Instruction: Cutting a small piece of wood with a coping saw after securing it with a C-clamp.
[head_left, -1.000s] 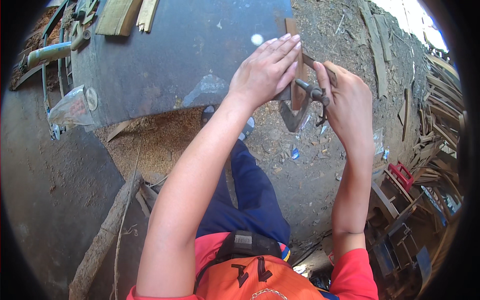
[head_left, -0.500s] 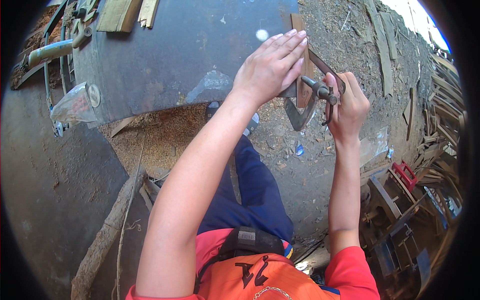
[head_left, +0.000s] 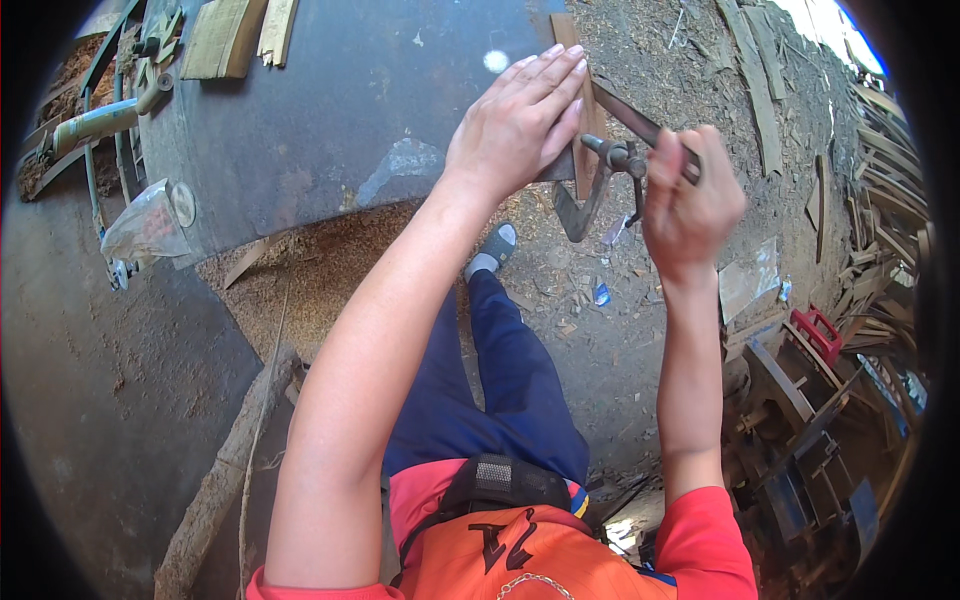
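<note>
At right edge of desk (head_left: 330,110), one wooden strip (head_left: 590,120) is pressed by left hand (head_left: 518,115), fingers together; one metal bar (head_left: 630,115) is pinched by fingers of right hand (head_left: 697,205); one clamp (head_left: 618,157) is adjacent.

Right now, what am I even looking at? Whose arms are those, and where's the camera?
There's no robot here, just a person using two bare hands. The camera sits on their head and looks down, so you see almost what they'd see. Its very wide lens makes straight things look bendy.

The left hand lies flat on a thin wooden strip along the table's right edge. The right hand, a bit blurry, grips a dark flat bar. Near them, at the table's corner, is a metal clamp. Farther back on the table lie a wide plank and a narrower one.
</note>
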